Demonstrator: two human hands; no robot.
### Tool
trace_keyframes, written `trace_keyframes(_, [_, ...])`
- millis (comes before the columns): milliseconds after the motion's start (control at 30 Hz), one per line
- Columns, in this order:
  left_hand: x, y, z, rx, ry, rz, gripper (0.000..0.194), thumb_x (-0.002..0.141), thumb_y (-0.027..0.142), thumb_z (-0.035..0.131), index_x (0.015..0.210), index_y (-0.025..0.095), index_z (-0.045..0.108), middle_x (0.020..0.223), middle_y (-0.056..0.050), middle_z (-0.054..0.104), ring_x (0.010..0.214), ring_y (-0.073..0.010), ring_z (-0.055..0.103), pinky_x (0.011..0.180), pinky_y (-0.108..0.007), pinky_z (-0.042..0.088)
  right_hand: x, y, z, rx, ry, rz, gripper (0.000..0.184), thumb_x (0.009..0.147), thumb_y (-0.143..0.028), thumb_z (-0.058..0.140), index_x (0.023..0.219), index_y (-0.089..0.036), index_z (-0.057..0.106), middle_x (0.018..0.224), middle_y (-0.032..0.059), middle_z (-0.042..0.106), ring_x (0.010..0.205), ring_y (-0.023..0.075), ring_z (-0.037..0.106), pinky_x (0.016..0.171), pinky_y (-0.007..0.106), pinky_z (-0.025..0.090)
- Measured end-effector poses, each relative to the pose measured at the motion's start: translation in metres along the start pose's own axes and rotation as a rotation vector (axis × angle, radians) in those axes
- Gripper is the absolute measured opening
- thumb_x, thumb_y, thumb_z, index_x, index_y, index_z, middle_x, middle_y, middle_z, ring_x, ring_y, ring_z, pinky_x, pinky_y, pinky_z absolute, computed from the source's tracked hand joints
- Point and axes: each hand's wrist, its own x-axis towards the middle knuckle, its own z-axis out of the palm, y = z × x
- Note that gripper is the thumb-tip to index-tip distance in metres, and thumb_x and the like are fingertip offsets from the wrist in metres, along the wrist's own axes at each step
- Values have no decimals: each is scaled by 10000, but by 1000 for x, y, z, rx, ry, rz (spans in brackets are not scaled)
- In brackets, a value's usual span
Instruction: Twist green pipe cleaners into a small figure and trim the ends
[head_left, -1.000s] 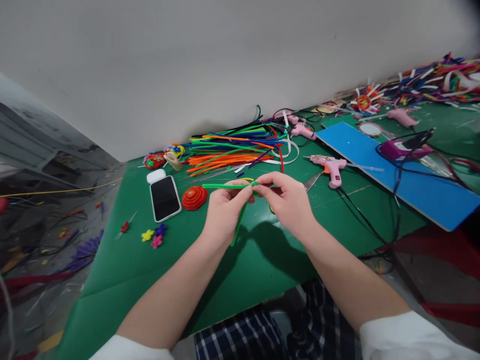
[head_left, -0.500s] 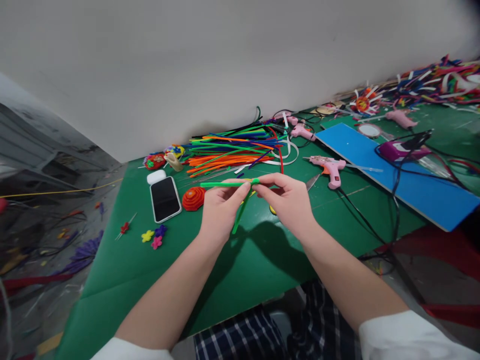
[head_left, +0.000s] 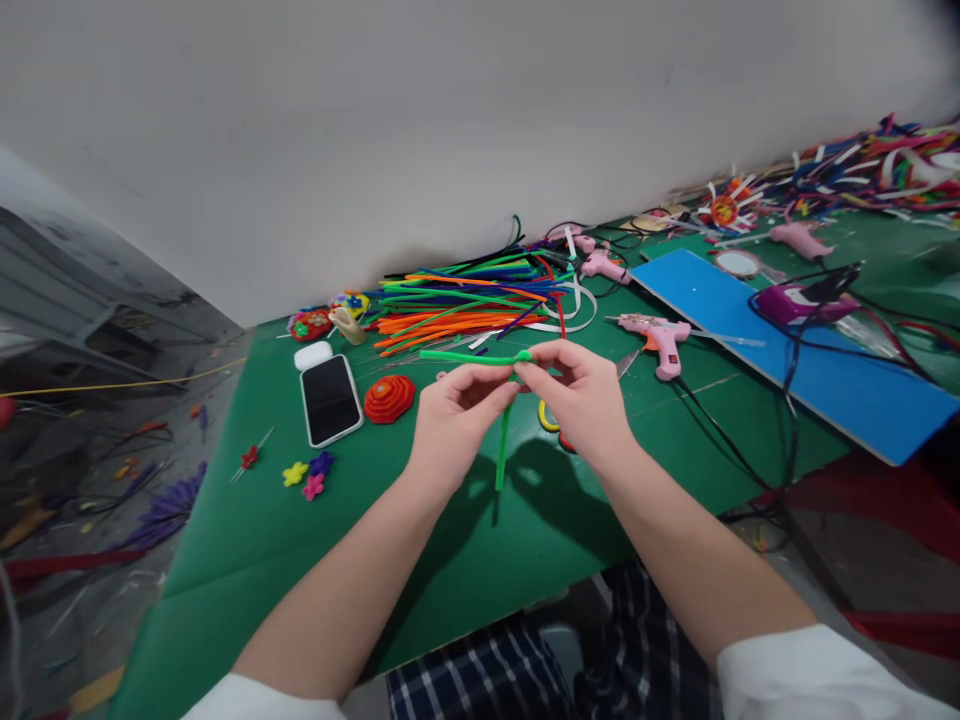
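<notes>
A bright green pipe cleaner (head_left: 465, 356) is pinched between both hands above the table. One end points left and another hangs down below the fingers; a small bend or loop shows at the fingertips. My left hand (head_left: 454, 415) is closed on it with thumb and forefinger. Close beside it, my right hand (head_left: 585, 395) pinches the same pipe cleaner at the bend, fingertips almost touching the left ones. Partly behind the right hand lie scissors (head_left: 548, 416) with yellow and red handle rings. Left of my left hand sits a ribbed orange-red dome (head_left: 389, 399).
A heap of coloured pipe cleaners (head_left: 465, 300) lies at the back. A pink glue gun (head_left: 656, 335) and a blue board (head_left: 750, 325) are on the right, with trailing black cables. A phone (head_left: 331, 400) and small felt-like flowers (head_left: 313, 486) lie left on the green table (head_left: 247, 560).
Both hands have shifted slightly right with the green pipe cleaner. Its hanging end has swung from slanting left to nearly straight down. More of the scissors' handles now shows.
</notes>
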Motion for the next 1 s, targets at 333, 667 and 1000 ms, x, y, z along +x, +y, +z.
trace_keyframes(333, [1, 3, -1, 36, 22, 44, 183, 650, 258, 706, 816, 181, 694, 791, -11, 694, 634, -119, 626, 617, -237, 519, 5, 2, -1, 312, -42, 216, 152, 644, -325, 698, 689, -186, 658, 647, -22, 622, 576, 87, 561, 544, 213, 492])
trace_keyframes(667, [3, -3, -3, -53, 26, 22, 119, 676, 279, 687, 760, 199, 705, 633, 15, 662, 564, -81, 577, 570, -204, 484, 3, 5, 3, 285, -64, 202, 188, 666, -353, 671, 723, -182, 620, 661, -19, 600, 583, 99, 558, 548, 243, 501])
trace_keyframes(1000, [-6, 11, -2, 377, -81, 275, 186, 764, 213, 594, 929, 209, 678, 860, -14, 694, 677, -120, 632, 664, -265, 521, 2, 1, 2, 112, 23, 82, 122, 711, -298, 620, 733, -183, 587, 674, -27, 555, 601, 85, 508, 532, 204, 458])
